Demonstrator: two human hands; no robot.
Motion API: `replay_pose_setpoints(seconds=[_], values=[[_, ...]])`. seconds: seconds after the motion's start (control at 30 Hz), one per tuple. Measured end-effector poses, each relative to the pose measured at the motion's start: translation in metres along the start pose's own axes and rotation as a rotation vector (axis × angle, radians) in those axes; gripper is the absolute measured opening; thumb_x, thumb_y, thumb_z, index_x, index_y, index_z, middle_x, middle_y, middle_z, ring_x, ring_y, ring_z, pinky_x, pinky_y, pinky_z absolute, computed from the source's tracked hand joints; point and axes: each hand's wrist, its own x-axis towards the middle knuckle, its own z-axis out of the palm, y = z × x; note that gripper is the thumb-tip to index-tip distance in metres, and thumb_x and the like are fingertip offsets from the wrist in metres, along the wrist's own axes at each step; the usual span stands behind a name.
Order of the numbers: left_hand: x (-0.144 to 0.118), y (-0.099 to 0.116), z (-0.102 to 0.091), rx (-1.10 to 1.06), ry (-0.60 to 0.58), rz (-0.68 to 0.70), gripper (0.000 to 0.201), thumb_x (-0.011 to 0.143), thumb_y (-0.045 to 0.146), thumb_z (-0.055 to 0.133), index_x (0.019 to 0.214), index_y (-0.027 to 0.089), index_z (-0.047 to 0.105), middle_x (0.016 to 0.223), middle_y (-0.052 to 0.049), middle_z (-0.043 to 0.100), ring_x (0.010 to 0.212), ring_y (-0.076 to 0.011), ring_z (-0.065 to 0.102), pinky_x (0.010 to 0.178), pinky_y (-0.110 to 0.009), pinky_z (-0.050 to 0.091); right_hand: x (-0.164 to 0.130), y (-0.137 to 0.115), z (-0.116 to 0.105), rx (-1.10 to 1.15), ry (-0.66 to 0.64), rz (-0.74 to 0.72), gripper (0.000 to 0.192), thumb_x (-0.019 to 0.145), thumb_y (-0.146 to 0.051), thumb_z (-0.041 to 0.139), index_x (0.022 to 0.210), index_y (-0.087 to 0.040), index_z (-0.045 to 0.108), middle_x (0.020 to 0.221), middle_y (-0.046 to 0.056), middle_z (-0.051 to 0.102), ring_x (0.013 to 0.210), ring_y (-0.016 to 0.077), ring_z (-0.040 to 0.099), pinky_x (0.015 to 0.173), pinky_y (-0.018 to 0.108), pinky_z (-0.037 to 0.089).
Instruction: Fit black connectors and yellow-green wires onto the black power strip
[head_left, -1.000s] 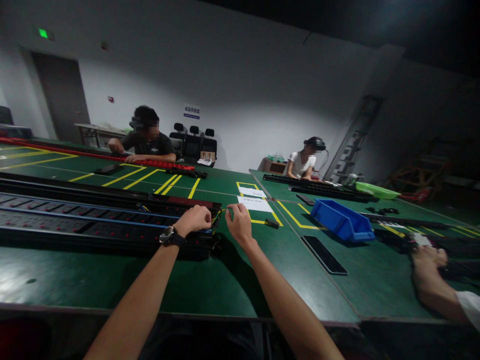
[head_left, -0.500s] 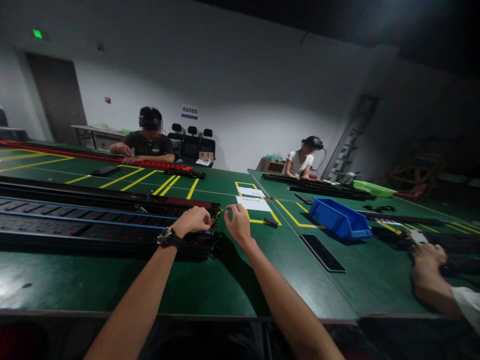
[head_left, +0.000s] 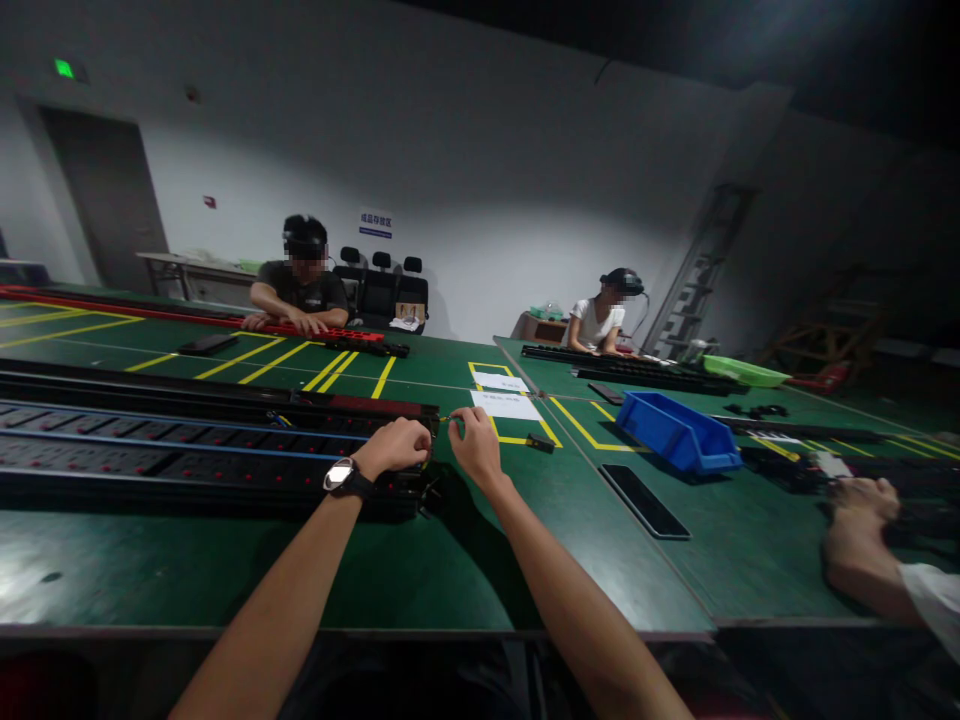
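A long black power strip [head_left: 187, 455] with red switches and a blue wire along it lies across the green table [head_left: 420, 560]. My left hand [head_left: 394, 446], with a wristwatch, is closed at the strip's right end, where thin yellow wires [head_left: 433, 428] stick out. My right hand [head_left: 475, 447] is just right of that end, its fingertips pinching the tip of a wire. What the left fingers hold is hidden.
A blue bin [head_left: 677, 432], a black flat bar [head_left: 643, 501], white papers [head_left: 507, 404] and a small black part [head_left: 541, 442] lie to the right. Another person's hand [head_left: 855, 520] works at the right edge. Two people sit at the far tables.
Both hands stay at the strip's end, the left hand edging slightly right toward the wires. The view shifted a little. The far seated person moved their arms.
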Motion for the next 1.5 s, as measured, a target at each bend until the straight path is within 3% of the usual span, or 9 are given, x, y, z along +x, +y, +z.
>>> replay_pose_setpoints(seconds=[0.17, 0.27, 0.53, 0.67, 0.87, 1.1, 1.2, 1.37, 1.5], values=[[0.004, -0.009, 0.007, -0.032, 0.007, 0.039, 0.023, 0.077, 0.022, 0.062, 0.090, 0.023, 0.081, 0.090, -0.006, 0.079, 0.080, -0.0184, 0.071, 0.069, -0.023, 0.048, 0.006, 0.007, -0.004, 0.024, 0.028, 0.040, 0.021, 0.096, -0.025, 0.053, 0.108, -0.020, 0.069, 0.104, 0.008, 0.065, 0.089, 0.0215, 0.063, 0.078, 0.031, 0.048], [0.005, -0.010, 0.009, -0.058, 0.001, 0.048, 0.023, 0.078, 0.024, 0.062, 0.091, 0.023, 0.081, 0.092, -0.006, 0.080, 0.080, -0.0186, 0.071, 0.071, -0.024, 0.049, 0.015, 0.026, -0.012, 0.062, 0.067, 0.120, 0.024, 0.094, -0.026, 0.052, 0.109, -0.020, 0.069, 0.105, 0.009, 0.066, 0.082, 0.0199, 0.063, 0.076, 0.031, 0.049], [-0.002, -0.003, 0.005, -0.045, 0.015, 0.020, 0.022, 0.084, 0.032, 0.062, 0.090, 0.024, 0.081, 0.091, -0.008, 0.079, 0.081, -0.0193, 0.071, 0.074, -0.024, 0.049, 0.006, 0.127, -0.052, -0.092, -0.020, 0.454, 0.029, 0.089, -0.022, 0.055, 0.111, -0.014, 0.072, 0.098, 0.013, 0.070, 0.090, 0.0241, 0.065, 0.076, 0.032, 0.045], [-0.001, -0.001, 0.005, -0.021, -0.019, 0.015, 0.024, 0.085, 0.034, 0.060, 0.088, 0.024, 0.082, 0.089, -0.009, 0.079, 0.082, -0.0205, 0.071, 0.076, -0.025, 0.049, -0.011, 0.156, -0.055, -0.155, -0.103, 0.622, 0.030, 0.089, -0.020, 0.055, 0.113, -0.013, 0.073, 0.098, 0.015, 0.071, 0.093, 0.0255, 0.065, 0.077, 0.032, 0.044], [0.001, 0.001, 0.006, 0.054, -0.041, 0.007, 0.029, 0.088, 0.034, 0.055, 0.089, 0.025, 0.082, 0.097, -0.011, 0.079, 0.084, -0.0241, 0.072, 0.074, -0.030, 0.050, -0.012, 0.154, -0.045, -0.217, -0.149, 0.570, 0.029, 0.091, -0.021, 0.055, 0.114, -0.015, 0.073, 0.104, 0.015, 0.068, 0.095, 0.0250, 0.065, 0.079, 0.032, 0.045], [-0.002, 0.006, 0.002, 0.071, -0.036, -0.003, 0.030, 0.089, 0.036, 0.053, 0.094, 0.024, 0.080, 0.101, -0.012, 0.078, 0.088, -0.0254, 0.071, 0.073, -0.031, 0.048, -0.016, 0.159, -0.052, -0.333, -0.154, 0.602, 0.040, 0.094, -0.016, 0.050, 0.129, -0.014, 0.070, 0.121, 0.025, 0.062, 0.112, 0.0343, 0.061, 0.086, 0.041, 0.045], [-0.002, 0.005, 0.001, 0.048, -0.016, 0.000, 0.030, 0.089, 0.039, 0.055, 0.096, 0.021, 0.078, 0.100, -0.012, 0.078, 0.087, -0.0239, 0.070, 0.070, -0.029, 0.046, -0.017, 0.162, -0.052, -0.365, -0.181, 0.656, 0.039, 0.099, -0.025, 0.047, 0.128, -0.011, 0.070, 0.124, 0.028, 0.060, 0.116, 0.0375, 0.059, 0.088, 0.044, 0.046], [0.000, 0.000, 0.004, 0.038, -0.015, 0.027, 0.024, 0.086, 0.035, 0.057, 0.090, 0.020, 0.075, 0.092, -0.008, 0.077, 0.082, -0.0206, 0.069, 0.066, -0.027, 0.042, -0.016, 0.167, -0.050, -0.433, -0.275, 0.794, 0.058, 0.100, -0.054, 0.047, 0.137, -0.012, 0.065, 0.136, 0.028, 0.055, 0.125, 0.0385, 0.054, 0.097, 0.047, 0.045], [0.001, -0.002, 0.007, 0.025, -0.018, 0.024, 0.022, 0.086, 0.034, 0.057, 0.089, 0.021, 0.075, 0.092, -0.007, 0.077, 0.081, -0.0203, 0.068, 0.064, -0.027, 0.041, -0.013, 0.175, -0.051, -0.283, -0.301, 0.804, 0.047, 0.097, -0.052, 0.054, 0.123, -0.019, 0.075, 0.128, 0.021, 0.065, 0.121, 0.0351, 0.060, 0.096, 0.042, 0.046]])
